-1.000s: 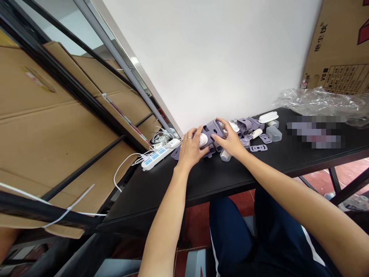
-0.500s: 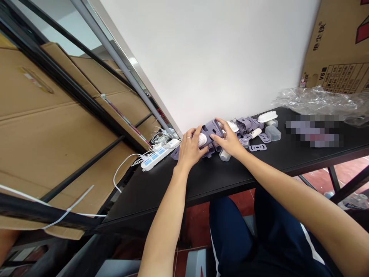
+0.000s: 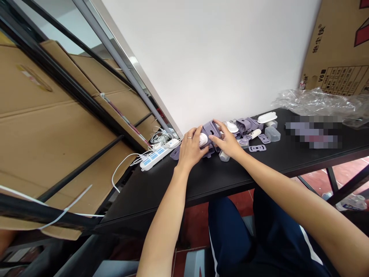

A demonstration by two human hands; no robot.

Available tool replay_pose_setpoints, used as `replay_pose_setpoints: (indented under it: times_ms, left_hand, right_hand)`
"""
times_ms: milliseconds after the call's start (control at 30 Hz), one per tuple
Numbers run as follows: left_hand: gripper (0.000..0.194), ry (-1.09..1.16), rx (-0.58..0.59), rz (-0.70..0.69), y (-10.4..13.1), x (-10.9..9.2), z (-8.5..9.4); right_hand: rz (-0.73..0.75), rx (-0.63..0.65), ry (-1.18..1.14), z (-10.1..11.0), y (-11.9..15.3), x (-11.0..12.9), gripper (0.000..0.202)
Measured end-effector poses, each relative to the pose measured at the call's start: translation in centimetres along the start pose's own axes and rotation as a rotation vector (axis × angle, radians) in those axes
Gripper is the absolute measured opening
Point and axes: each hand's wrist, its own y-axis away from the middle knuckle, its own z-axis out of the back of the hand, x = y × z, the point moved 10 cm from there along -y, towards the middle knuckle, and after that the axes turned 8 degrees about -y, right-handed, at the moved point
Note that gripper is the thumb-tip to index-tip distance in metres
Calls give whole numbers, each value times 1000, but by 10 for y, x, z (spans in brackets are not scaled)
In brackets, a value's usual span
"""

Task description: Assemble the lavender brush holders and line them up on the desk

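My left hand (image 3: 190, 150) grips a white oval part (image 3: 203, 139) at the left end of a purple plastic housing (image 3: 211, 132). The housing's right end is in my right hand (image 3: 228, 141), its thumb on the near face and its fingers over the top edge. Both hands hold the pieces just above the black table, where the two parts meet. Beneath and behind them lie more purple parts. Right of my right hand are a white oval cover (image 3: 231, 127), a white cylinder (image 3: 255, 133) and a flat purple plate (image 3: 257, 148) with slots.
A white power strip (image 3: 155, 157) with cables lies left on the black table (image 3: 138, 196). Clear plastic boxes (image 3: 272, 134) and a crumpled plastic bag (image 3: 319, 100) are to the right. A large carton (image 3: 337, 50) stands behind. Metal bars and cardboard flank the left.
The purple housing has tilted slightly, and its right end has shifted a little left along with my right hand. My left hand keeps nearly the same place.
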Motion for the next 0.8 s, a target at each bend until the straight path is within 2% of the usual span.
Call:
replay_pose_setpoints:
  times_ms: [300, 467, 633, 800]
  left_hand:
    - [94, -25, 19, -57, 2, -4, -3]
    - [104, -14, 12, -26, 2, -2, -2]
    - [102, 46, 2, 19, 1, 2, -2]
    - [96, 120, -20, 29, 1, 8, -4]
  right_hand:
    - [22, 19, 68, 1, 0, 3, 68]
    - [17, 31, 69, -2, 1, 4, 69]
    - [46, 58, 69, -5, 2, 11, 70]
    - [72, 123, 169, -9, 4, 16, 75]
